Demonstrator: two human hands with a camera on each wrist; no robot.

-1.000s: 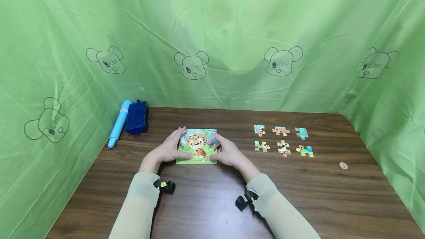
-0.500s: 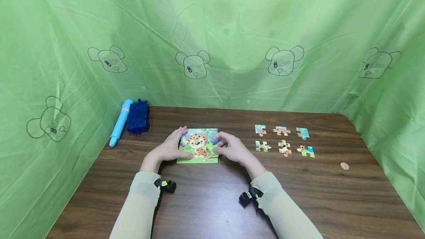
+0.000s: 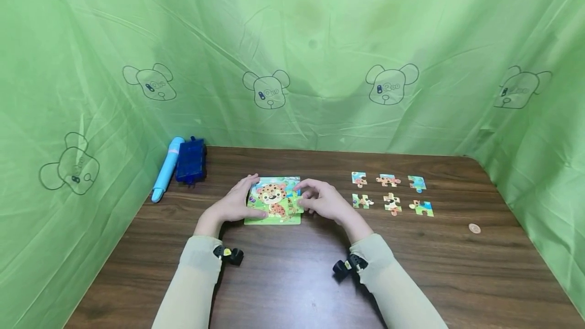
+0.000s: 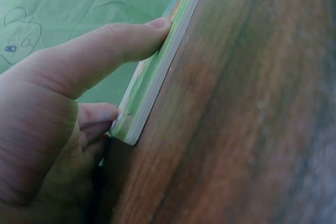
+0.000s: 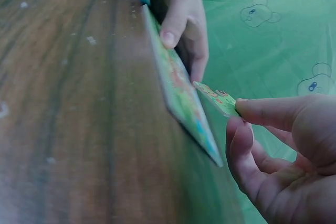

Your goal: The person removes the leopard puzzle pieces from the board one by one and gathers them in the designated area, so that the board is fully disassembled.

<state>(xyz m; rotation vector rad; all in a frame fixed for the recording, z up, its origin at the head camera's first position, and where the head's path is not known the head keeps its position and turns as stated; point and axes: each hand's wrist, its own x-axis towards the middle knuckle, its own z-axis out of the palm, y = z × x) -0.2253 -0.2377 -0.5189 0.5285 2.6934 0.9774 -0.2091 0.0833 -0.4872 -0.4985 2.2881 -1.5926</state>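
Observation:
A jigsaw puzzle board [image 3: 271,221] with a spotted cub picture lies flat on the table. My left hand [image 3: 233,205] holds it at the left side, the thumb on its front part. In the left wrist view that thumb [image 4: 142,38] presses the top near the board's edge. Above the board's right side, my right hand [image 3: 325,202] pinches a puzzle piece [image 3: 294,206] between thumb and fingers. The right wrist view shows this green piece [image 5: 218,100] tilted and raised off the board; its far end looks close to my left fingers, but I cannot tell if they touch.
Several loose puzzle pieces [image 3: 391,203] lie in two rows to the right. A small round disc [image 3: 474,228] sits farther right. At the back left are a dark blue case [image 3: 191,160] and a light blue tube [image 3: 167,169]. Green cloth [image 3: 315,55] encloses the table's back and sides.
My right hand has moved slightly right, drawing a piece up and away from the board's lower right area. My left hand stays in place on the board.

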